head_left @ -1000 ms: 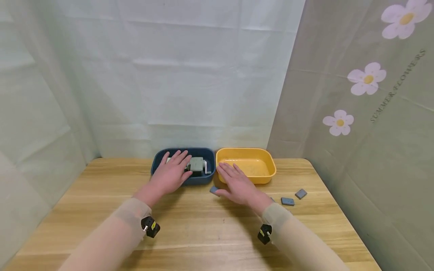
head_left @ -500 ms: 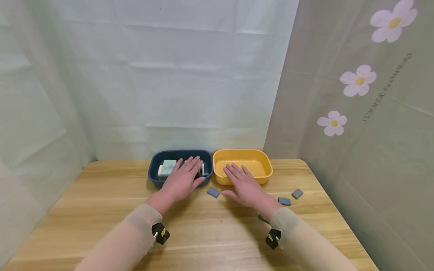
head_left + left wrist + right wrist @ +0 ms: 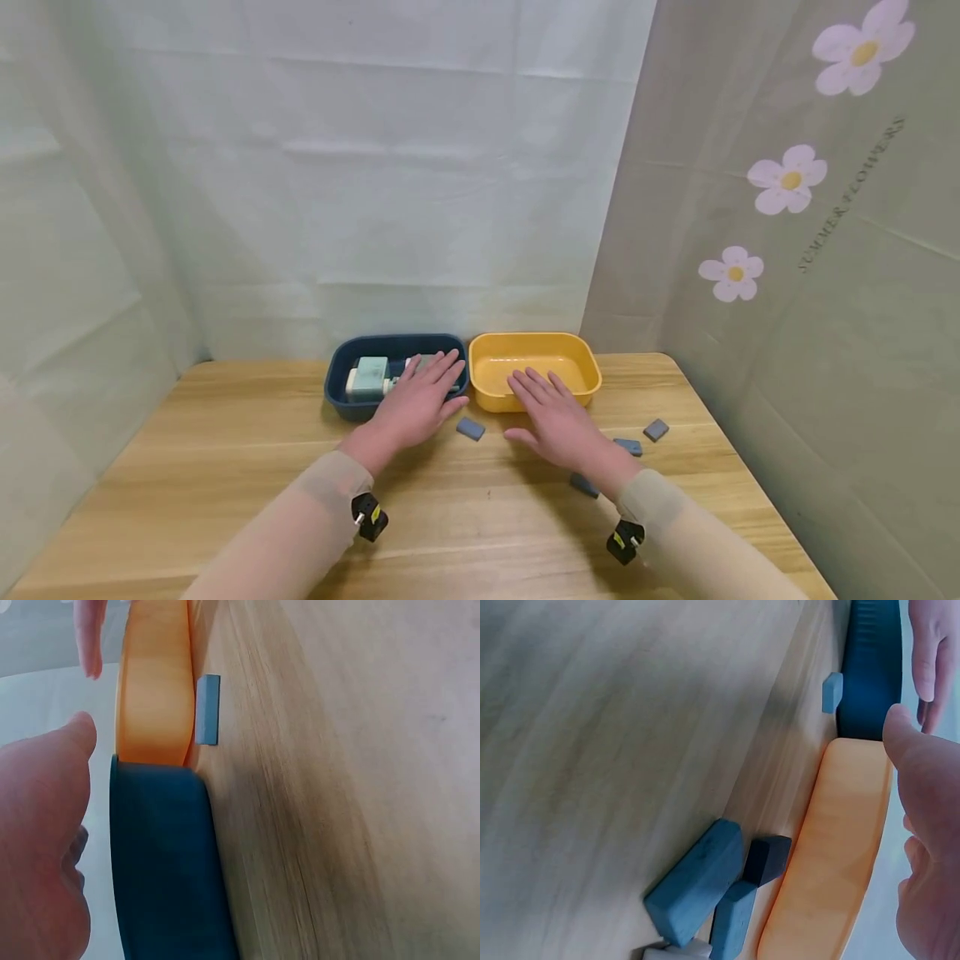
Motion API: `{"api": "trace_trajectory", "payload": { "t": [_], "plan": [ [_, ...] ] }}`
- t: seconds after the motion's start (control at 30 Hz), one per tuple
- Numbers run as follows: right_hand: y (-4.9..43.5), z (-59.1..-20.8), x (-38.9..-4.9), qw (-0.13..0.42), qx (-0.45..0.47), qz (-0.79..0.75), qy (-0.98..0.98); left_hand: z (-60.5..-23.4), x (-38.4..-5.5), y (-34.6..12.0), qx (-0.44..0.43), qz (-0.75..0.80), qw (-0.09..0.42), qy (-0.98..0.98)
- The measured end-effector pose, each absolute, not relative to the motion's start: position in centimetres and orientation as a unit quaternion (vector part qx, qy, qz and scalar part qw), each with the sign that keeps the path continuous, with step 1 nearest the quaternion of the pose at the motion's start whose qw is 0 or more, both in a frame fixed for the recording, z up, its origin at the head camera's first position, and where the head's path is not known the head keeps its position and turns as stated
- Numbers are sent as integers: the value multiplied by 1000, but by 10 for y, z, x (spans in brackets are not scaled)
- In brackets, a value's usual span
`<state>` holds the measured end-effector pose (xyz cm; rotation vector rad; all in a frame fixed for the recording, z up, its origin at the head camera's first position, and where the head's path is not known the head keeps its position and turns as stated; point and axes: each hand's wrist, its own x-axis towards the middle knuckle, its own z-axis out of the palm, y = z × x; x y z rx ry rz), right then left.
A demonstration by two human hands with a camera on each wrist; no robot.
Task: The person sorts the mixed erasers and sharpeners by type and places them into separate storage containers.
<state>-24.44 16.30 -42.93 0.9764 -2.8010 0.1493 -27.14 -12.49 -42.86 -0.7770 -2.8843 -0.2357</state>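
My left hand [image 3: 416, 406] is held with straight, spread fingers over the right front part of a dark blue bin [image 3: 352, 412]. Inside that bin lie a pale green and white object [image 3: 370, 379] and another greyish piece, partly covered by the hand. My right hand [image 3: 558, 425], fingers also extended, reaches over the front rim of a yellow bin [image 3: 486, 402]. Neither hand holds anything. A small blue-grey block [image 3: 471, 429] lies on the table between the two hands. In the right wrist view the right thumb stands out above the bins.
Right of the yellow bin, several more blocks lie on the wooden table [image 3: 480, 533]: one block [image 3: 656, 430] farthest right, another block [image 3: 628, 447] beside the forearm, and a darker block [image 3: 583, 485] partly under the right wrist. A pale curtain [image 3: 420, 208] hangs behind the bins.
My left hand has moved right across the blue bin, uncovering the pale green object. The right hand has shifted right and slightly back, away from the small block. The head view has shifted slightly.
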Motion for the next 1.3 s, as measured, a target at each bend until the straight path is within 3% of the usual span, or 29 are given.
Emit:
{"api": "trace_trajectory", "payload": {
  "t": [0.47, 0.87, 1.3],
  "plan": [
    [160, -432, -222, 109, 376, 46, -919, -431, -283, -121, -277, -83, 50, -956],
    [144, -440, -205, 49, 407, 56, -910, -437, -285, -118, -292, -66, 38, -954],
    [132, -451, -211, -3, 407, 44, -912, -436, -287, -115, -291, -65, 31, -954]
  ]
}}
